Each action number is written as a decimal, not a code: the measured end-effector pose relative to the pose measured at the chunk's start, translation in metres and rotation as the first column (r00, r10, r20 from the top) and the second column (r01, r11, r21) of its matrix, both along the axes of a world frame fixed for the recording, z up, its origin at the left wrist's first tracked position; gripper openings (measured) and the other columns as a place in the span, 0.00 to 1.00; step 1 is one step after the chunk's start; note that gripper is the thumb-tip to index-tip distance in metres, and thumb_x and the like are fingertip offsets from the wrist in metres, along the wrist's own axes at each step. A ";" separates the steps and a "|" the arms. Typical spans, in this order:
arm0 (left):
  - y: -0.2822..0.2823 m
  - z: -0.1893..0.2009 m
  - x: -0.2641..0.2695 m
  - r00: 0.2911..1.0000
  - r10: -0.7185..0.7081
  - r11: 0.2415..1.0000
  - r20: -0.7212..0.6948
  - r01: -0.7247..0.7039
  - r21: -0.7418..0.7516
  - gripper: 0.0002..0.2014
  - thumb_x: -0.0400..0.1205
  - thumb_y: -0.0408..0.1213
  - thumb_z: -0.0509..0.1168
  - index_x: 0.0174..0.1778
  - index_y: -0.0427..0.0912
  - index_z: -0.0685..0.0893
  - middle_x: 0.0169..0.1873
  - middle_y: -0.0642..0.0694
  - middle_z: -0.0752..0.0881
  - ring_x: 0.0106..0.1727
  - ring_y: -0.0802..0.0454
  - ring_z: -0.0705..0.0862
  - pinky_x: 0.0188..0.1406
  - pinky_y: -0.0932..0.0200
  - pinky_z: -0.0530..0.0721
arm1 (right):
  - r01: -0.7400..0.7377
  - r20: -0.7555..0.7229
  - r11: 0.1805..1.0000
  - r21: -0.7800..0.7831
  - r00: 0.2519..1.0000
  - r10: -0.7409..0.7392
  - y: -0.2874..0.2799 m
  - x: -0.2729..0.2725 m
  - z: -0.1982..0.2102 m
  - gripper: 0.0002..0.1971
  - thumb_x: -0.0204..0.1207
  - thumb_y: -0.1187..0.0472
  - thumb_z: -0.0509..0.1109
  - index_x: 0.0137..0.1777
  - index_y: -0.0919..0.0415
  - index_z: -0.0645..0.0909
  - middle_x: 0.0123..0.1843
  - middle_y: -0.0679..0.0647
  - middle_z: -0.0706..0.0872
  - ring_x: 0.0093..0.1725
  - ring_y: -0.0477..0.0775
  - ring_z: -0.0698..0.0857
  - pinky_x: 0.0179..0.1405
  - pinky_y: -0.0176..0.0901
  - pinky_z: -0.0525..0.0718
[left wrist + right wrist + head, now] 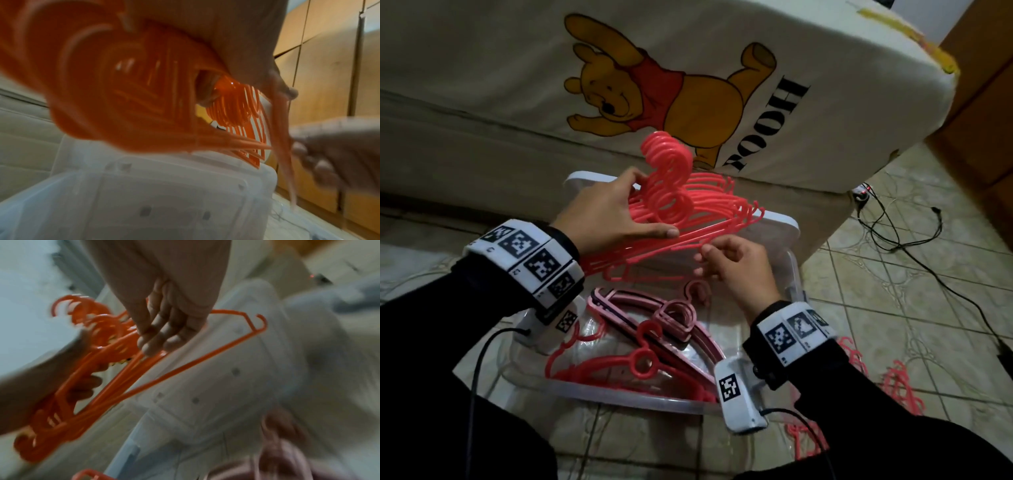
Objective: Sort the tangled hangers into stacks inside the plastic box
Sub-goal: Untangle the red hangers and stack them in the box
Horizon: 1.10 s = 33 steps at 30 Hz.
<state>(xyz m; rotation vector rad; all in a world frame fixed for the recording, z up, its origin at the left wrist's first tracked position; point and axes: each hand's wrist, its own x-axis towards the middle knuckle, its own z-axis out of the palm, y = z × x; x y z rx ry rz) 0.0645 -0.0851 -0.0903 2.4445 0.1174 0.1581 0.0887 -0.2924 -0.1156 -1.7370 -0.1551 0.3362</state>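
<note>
My left hand grips a thick bundle of coral-red hangers by the necks, hooks up, above the clear plastic box. My right hand has its fingers curled and pinches a lower bar at the bundle's right side. The right wrist view shows those fingertips on the bars of the bundle, with one hanger splayed out to the right. In the box lie a stack of pale pink hangers and some red hangers. The left wrist view is filled by the blurred bundle.
The box's white lid leans behind it against a mattress with a bear-print sheet. Loose red hangers lie on the tiled floor to the right. Black cables run across the tiles, and a wooden cabinet stands at far right.
</note>
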 end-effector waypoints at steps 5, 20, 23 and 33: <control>-0.004 -0.003 0.000 1.000 -0.027 1.000 -0.010 0.027 0.006 0.49 0.51 0.78 0.64 0.65 0.53 0.70 0.59 0.47 0.86 0.47 0.57 0.80 0.52 0.58 0.76 | 0.058 0.475 0.962 -0.266 0.877 0.079 0.008 0.002 0.010 0.03 0.75 0.62 0.73 0.42 0.60 0.86 0.40 0.52 0.87 0.38 0.45 0.81 0.41 0.36 0.80; -0.008 -0.026 0.004 0.986 -0.155 0.984 -0.063 0.160 0.081 0.34 0.68 0.46 0.76 0.67 0.51 0.66 0.46 0.56 0.81 0.44 0.54 0.84 0.42 0.62 0.76 | -0.014 0.631 0.879 -0.476 0.691 0.353 0.018 0.002 0.016 0.06 0.75 0.57 0.72 0.44 0.60 0.87 0.40 0.51 0.89 0.39 0.51 0.86 0.41 0.53 0.83; -0.008 -0.025 0.001 0.985 -0.167 0.984 -0.039 0.169 0.059 0.27 0.69 0.51 0.69 0.62 0.56 0.68 0.44 0.57 0.84 0.40 0.57 0.84 0.40 0.60 0.77 | -0.101 0.637 0.882 -0.460 0.655 0.407 0.009 0.009 0.023 0.05 0.73 0.58 0.74 0.46 0.59 0.85 0.37 0.48 0.88 0.35 0.45 0.84 0.37 0.50 0.84; -0.016 -0.018 0.000 0.962 -0.250 0.968 -0.105 0.248 -0.032 0.31 0.64 0.45 0.64 0.66 0.55 0.68 0.41 0.59 0.83 0.40 0.59 0.84 0.40 0.60 0.80 | 0.145 0.500 0.524 -0.839 0.587 0.637 -0.020 0.035 0.021 0.40 0.72 0.52 0.68 0.81 0.59 0.55 0.83 0.55 0.60 0.83 0.54 0.55 0.81 0.63 0.49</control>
